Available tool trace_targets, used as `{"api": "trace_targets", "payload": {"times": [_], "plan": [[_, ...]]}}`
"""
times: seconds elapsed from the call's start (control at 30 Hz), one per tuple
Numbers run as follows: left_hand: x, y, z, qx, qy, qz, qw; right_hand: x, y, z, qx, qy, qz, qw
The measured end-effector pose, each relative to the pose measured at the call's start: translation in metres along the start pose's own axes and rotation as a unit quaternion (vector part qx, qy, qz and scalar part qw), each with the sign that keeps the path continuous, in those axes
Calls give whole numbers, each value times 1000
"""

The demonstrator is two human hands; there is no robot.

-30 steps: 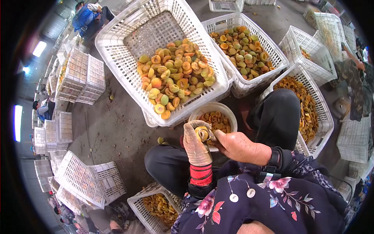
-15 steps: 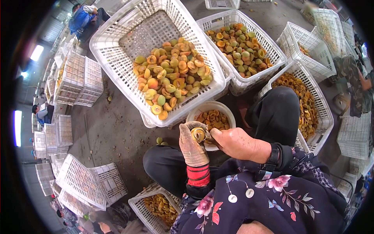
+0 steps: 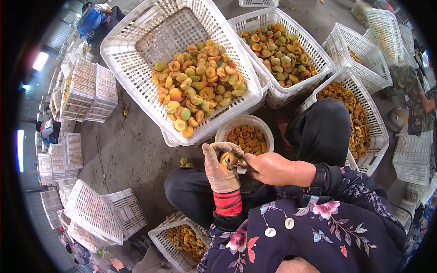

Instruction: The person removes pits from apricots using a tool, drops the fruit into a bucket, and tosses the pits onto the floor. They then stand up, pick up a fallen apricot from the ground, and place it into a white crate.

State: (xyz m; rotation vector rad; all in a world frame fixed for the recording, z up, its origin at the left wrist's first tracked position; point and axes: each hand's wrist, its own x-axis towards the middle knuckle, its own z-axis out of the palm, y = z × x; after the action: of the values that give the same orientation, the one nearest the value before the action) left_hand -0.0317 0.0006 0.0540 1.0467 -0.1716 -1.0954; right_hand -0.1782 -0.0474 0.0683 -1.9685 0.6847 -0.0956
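Observation:
My left hand (image 3: 221,170), in a stained pale glove with a red cuff, is closed around an apricot (image 3: 228,159). The fruit is cut, and its brownish inside faces up. My bare right hand (image 3: 277,169) is closed in a pinch at the fruit's right side. Its fingertips touch the apricot, and whatever they grip is mostly hidden. Just beyond both hands stands a white bucket (image 3: 270,133) with orange apricot halves (image 3: 248,139) in it. Behind that, a tilted white crate (image 3: 120,50) holds a heap of greenish and orange apricots (image 3: 200,82).
Another crate of apricots (image 3: 282,54) stands at the back right. Flattened orange halves fill a crate (image 3: 380,132) right of my knee and one (image 3: 159,241) at lower left. Stacked crates (image 3: 84,91) line the left. Loose fruit (image 3: 184,162) lies on the floor. Other people sit at the edges.
The apricot has turned a little in my left hand, and its inside looks darker. Both hands remain together at the fruit. The whole view has shifted slightly.

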Motion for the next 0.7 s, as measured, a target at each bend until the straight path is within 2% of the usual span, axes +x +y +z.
{"api": "trace_targets", "payload": {"times": [0.03,0.07,0.13,0.27,0.33,0.37,0.43,0.47,0.5,0.57,0.6,0.7], "plan": [[0,1,-1,1,0,-2,1000,-2,-6,-3,-54,-16,42,998],[0,3,-2,46,-12,5,999,-1,-3,1,-53,-15,43,998],[5,3,-6,89,-15,17,996,3,5,10,98,-7,-13,995],[2,9,-3,116,-6,11,993,3,1,10,100,13,-31,994],[2,8,1,160,4,24,987,2,-8,1,-64,-34,54,996],[3,8,2,203,14,40,978,2,-3,4,-64,-34,55,996],[8,6,-6,178,7,12,984,6,10,11,101,-15,-41,994],[7,5,-9,121,-13,5,993,8,15,16,200,-20,-55,978],[7,6,-9,61,-32,-1,998,7,15,15,201,-21,-54,978],[9,6,-8,95,-25,-2,995,5,13,11,93,-29,-38,995],[9,5,-7,129,-18,-4,991,3,0,2,-51,-43,32,997],[9,7,-7,168,-22,-14,985,5,11,8,-32,-14,-17,999]]}}
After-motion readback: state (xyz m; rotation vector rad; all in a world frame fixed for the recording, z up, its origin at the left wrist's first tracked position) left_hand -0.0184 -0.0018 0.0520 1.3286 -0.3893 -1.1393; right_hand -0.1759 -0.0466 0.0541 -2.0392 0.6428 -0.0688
